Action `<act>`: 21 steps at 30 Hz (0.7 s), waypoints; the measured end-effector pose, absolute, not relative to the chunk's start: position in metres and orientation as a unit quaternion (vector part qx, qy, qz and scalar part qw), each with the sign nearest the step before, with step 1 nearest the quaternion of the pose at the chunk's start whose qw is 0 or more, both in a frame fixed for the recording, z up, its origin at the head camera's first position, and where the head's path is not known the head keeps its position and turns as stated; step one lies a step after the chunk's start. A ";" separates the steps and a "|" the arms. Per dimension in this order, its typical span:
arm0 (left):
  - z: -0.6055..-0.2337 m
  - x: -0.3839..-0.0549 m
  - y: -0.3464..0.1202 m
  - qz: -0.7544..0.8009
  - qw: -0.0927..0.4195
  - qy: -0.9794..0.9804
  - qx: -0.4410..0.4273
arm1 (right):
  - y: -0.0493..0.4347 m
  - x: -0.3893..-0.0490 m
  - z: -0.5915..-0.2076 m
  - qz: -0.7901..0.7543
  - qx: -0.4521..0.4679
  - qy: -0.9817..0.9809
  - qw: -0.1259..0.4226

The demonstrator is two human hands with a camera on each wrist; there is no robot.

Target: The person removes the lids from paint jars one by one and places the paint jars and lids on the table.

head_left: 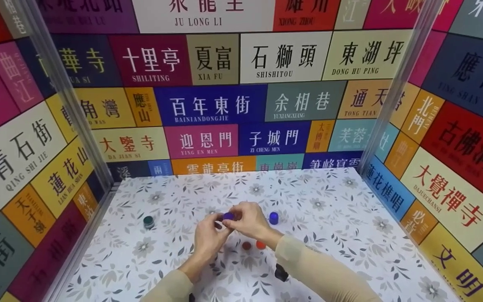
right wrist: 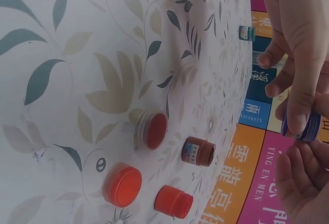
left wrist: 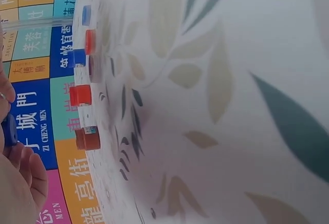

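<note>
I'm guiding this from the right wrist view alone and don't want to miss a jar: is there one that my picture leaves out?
Observer: Yes. The head view shows a small, cylindrical blue jar standing on the white, flower-patterned tabletop.
Operator: On which side of the dark blue-purple, cylindrical jar held between the left hand and the right hand?
Observer: On its right, past the right hand.
Operator: And what closes off the table on that side?
Observer: A wall of rectangular coloured panels with Chinese lettering, seen in the head view.
</note>
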State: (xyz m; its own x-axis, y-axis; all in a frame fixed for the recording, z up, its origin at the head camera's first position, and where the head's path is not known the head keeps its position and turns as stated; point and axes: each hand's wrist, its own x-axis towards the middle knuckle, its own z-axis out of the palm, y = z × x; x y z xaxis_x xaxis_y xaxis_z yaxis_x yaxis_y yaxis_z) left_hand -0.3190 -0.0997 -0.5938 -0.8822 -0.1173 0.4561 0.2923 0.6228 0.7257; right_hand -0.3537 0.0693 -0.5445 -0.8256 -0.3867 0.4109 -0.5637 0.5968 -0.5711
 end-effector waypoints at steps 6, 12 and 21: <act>-0.590 -0.323 -0.098 -0.450 0.235 -0.861 -0.038 | 0.069 -0.354 -0.545 0.349 0.285 -0.881 0.143; -0.593 -0.323 -0.094 -0.468 0.252 -0.845 -0.065 | 0.072 -0.353 -0.548 0.325 0.314 -0.876 0.172; -0.595 -0.322 -0.091 -0.474 0.262 -0.836 -0.094 | 0.079 -0.352 -0.547 0.312 0.341 -0.871 0.166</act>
